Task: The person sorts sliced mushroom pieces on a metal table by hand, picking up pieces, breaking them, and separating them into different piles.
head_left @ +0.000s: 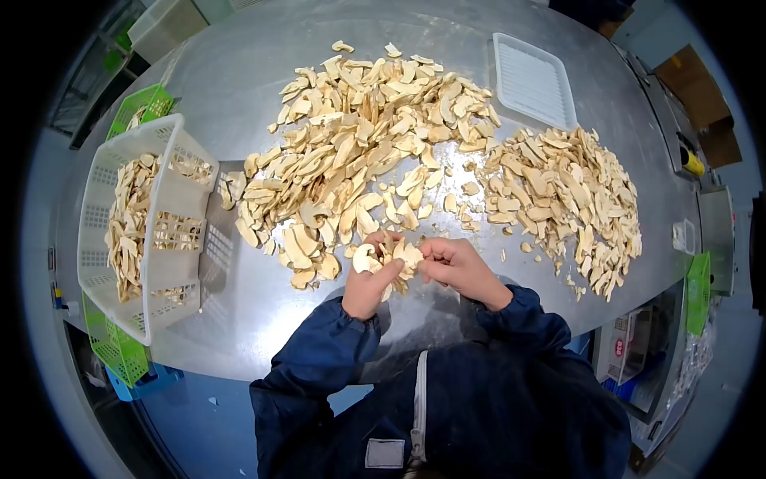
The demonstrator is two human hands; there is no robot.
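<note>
Though two hands [367,289] [464,270], one slice handful [408,255]

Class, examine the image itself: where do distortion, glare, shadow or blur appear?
Head view: wide-angle distortion seemingly bows the steel table; head view: glare whitens its surface beside the left sleeve; head view: shadow lies right of the white perforated basket; head view: mushroom slices in the left hand show no obvious blur.

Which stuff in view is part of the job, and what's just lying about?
In the job:
- pale slices in the left hand, right hand against them
- big pile
- right-side pile
- probably the white basket of slices

Seemingly lying about:
- white ribbed tray
- cardboard box
- green basket at far right
</note>
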